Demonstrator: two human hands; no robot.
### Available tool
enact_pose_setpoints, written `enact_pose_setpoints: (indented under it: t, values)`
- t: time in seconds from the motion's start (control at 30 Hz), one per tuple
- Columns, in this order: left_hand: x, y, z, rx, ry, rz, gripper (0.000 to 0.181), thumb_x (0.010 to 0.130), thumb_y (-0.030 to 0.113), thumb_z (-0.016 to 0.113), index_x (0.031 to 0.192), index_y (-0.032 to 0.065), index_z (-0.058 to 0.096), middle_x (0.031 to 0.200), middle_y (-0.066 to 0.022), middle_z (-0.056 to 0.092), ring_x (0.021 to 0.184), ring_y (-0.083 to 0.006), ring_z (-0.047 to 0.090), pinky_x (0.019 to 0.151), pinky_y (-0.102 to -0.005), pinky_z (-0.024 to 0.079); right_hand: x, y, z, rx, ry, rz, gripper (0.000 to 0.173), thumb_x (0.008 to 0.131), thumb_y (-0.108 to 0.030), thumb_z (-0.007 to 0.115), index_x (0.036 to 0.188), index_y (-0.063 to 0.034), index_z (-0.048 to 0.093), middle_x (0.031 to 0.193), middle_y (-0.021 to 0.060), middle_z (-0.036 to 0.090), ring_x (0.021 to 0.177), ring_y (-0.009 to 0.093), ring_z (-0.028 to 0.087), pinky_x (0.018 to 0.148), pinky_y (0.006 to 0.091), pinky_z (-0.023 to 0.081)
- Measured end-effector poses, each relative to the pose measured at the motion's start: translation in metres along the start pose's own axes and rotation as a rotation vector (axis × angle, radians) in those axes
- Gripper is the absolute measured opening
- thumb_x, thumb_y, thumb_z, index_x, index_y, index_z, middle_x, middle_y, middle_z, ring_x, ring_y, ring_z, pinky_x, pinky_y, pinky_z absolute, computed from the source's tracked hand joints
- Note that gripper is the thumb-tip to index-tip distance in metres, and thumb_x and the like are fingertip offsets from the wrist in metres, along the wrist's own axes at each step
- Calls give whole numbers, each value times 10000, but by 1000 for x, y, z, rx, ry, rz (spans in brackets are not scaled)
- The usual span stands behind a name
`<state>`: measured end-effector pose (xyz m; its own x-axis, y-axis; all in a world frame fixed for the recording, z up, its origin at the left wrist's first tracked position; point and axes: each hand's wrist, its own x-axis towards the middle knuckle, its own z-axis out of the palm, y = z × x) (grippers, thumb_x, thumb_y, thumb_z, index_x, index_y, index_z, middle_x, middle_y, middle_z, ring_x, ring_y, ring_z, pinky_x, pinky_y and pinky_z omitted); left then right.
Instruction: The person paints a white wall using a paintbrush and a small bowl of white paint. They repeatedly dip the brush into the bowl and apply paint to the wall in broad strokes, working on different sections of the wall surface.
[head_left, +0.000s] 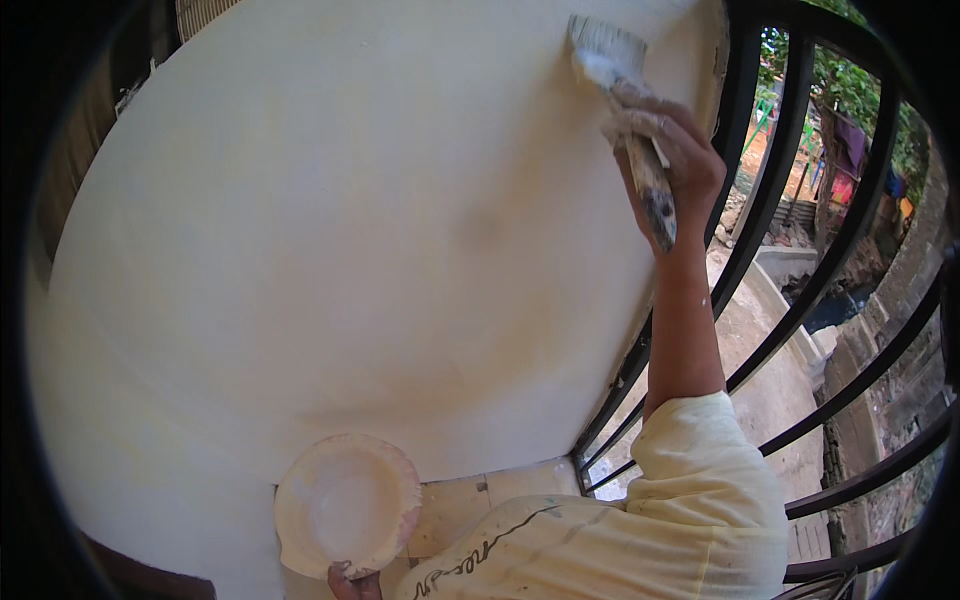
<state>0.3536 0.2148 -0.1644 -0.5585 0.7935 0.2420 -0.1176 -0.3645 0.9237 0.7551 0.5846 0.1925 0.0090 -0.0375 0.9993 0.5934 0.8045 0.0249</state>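
My right hand, smeared with white paint, grips a wide paintbrush by its stained handle. The brush's bristles point up and lie at the upper right of a pale plastered wall; whether they press on it is hard to tell. Low in the view, my left hand holds the rim of a round pale basin, its thumb over the edge. Whitish paint lies inside the basin. Most of the left hand's fingers are hidden under the rim or past the picture's edge.
Dark metal railing bars run along the wall's right edge, close to my right arm. Floor tiles show below the wall, beside the basin. Beyond the railing are a concrete path, a channel of dark water and a tree.
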Motion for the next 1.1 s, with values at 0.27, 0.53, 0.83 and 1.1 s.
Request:
enact_pose_setpoints:
  t: [0.27, 0.53, 0.83, 1.1]
  values:
    - [23, 27, 28, -415, 274, -339, 342, 933, 147, 553, 1243, 76, 426, 1319, -163, 432, 1233, -323, 492, 970, -484, 509, -26, -59, -55, 369, -409, 244, 216, 663, 93, 732, 850, -14, 713, 886, 133, 710, 833, 239, 717, 735, 280, 559]
    - [1, 1, -26, -426, 213, -312, 345, 887, 195, 577, 1169, 42, 449, 1235, -146, 492, 1157, -273, 536, 919, -430, 554, 76, -22, -15, 268, -486, 159, 205, 764, 19, 721, 967, 0, 701, 957, 63, 727, 882, 132, 674, 811, 271, 539]
    - [-31, 15, 1, -13, 223, -80, 306, 939, 126, 528, 1212, 62, 407, 1287, -156, 431, 1189, -305, 509, 969, -455, 515, 61, -33, 27, 229, -134, -221, 170, 774, 64, 714, 932, 5, 729, 1010, 99, 719, 936, 212, 689, 875, 296, 529]
    - [-19, 47, 11, -236, 479, -295, 423, 809, 190, 546, 1192, 17, 501, 1206, -154, 545, 1101, -323, 580, 858, -497, 554, -148, -126, 20, 306, -950, 10, 234, 711, -19, 666, 940, -61, 645, 1079, 120, 659, 909, 358, 649, 794, 420, 539]
